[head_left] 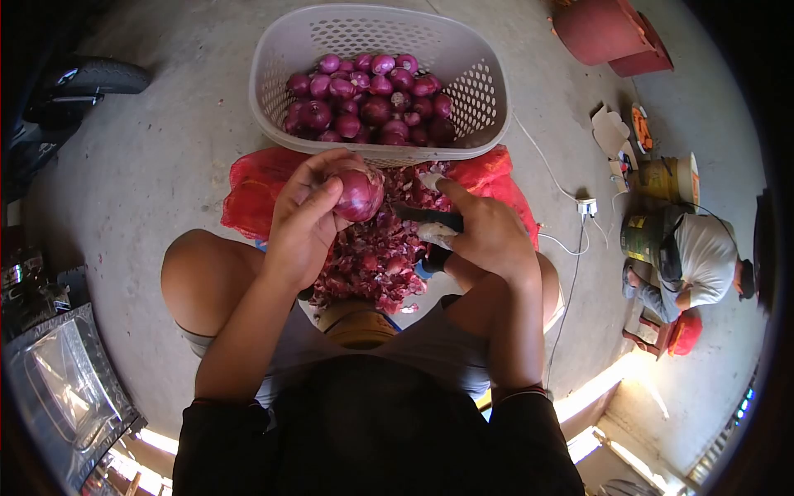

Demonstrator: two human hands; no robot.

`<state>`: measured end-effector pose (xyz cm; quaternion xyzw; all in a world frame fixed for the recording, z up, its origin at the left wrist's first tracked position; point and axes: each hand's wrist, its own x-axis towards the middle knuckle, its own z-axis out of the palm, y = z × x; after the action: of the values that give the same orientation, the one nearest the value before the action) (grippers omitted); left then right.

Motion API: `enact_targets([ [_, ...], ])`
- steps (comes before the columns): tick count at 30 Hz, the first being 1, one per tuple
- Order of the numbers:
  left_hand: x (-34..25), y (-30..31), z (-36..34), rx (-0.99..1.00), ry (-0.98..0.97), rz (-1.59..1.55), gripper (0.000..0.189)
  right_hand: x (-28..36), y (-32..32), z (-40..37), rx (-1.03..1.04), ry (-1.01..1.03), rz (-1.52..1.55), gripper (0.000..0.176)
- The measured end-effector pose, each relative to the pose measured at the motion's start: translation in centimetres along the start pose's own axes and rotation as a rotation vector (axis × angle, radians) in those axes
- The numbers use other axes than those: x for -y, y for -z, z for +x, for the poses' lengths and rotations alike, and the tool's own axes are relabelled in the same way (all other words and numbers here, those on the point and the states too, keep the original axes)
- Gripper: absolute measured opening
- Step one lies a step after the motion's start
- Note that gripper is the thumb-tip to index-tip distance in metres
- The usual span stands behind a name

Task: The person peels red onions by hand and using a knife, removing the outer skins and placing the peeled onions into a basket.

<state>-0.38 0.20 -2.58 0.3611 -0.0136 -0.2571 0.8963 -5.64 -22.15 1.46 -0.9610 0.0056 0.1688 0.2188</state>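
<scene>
My left hand [310, 207] is wrapped round a red onion [360, 196], with some dry skin loose at its top. To the right, my right hand [488, 227] grips a knife [426, 217] whose dark blade points left toward the onion, a small gap apart from it. Pale wrappings cover the thumb and a finger of that hand. Beneath both hands lies a heap of purple onion skins [364, 269] between my knees. Beyond it stands a grey plastic basket [265, 99] holding many shiny red onions [376, 95].
Red mesh sacks [256, 186] lie beside the skins. A white cord with a power socket [586, 206] runs over the floor at right. Another person [703, 260] sits bent over near buckets [670, 178]. A tyre [99, 74] is at upper left.
</scene>
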Motion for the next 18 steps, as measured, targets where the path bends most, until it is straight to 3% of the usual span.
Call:
enact_targets([
  [3, 0.1, 0.1, -0.1, 0.007, 0.061, 0.106, 0.043, -0.3, 0.0, 0.0, -0.087, 0.129, 0.209, 0.050],
  [9, -0.6, -0.4, -0.2, 0.016, 0.096, -0.095, 0.049, -0.5, -0.3, 0.0, -0.112, 0.336, 0.526, 0.055],
  [12, -0.4, -0.2, -0.2, 0.058, 0.108, -0.081, 0.051, -1.3, -1.1, 0.2, -0.053, 0.293, 0.787, 0.061],
  [18, 0.2, -0.2, -0.4, 0.144, 0.133, -0.080, 0.054, 0.2, -2.0, 0.7, -0.147, 0.434, 0.614, 0.065],
])
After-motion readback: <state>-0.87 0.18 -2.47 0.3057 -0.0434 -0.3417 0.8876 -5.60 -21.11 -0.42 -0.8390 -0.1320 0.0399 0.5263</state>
